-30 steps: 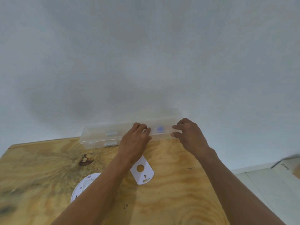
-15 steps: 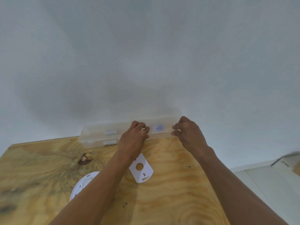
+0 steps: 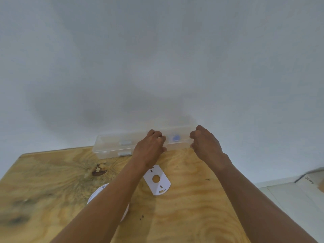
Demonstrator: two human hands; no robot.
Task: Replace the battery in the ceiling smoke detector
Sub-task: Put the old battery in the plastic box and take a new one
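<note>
Head view: looking down over two bare forearms that are reaching up the frame across a plywood desk (image 3: pixel 184 216) toward a pale wall.
Clear case: a long transparent plastic box (image 3: pixel 112 146) is lying at the far edge of the desk, centre of the frame, against the wall; a small blue item (image 3: pixel 176 138) is showing through its right half.
Left hand: the left hand (image 3: pixel 149 149) is curling its grip over the middle of the case, fingers pressing together on the top edge.
Right hand: the right hand (image 3: pixel 206 144) is bending its grip around the right end of the case, fingers hooking the rim.
Detector: a round white smoke detector (image 3: pixel 95 194) is sitting lower left of centre, mostly hidden under the left forearm.
Mounting plate: a flat white plate (image 3: pixel 157 179) with a round hole is lying between the two forearms.
Battery: none can be made out; whether the case holds one is unclear.
Likely step: opening the case, probably for the new battery.
Risk: the lid may be releasing suddenly under two-handed prying, so the light case could be jumping and scattering small contents off the desk's far or right edge.
</note>
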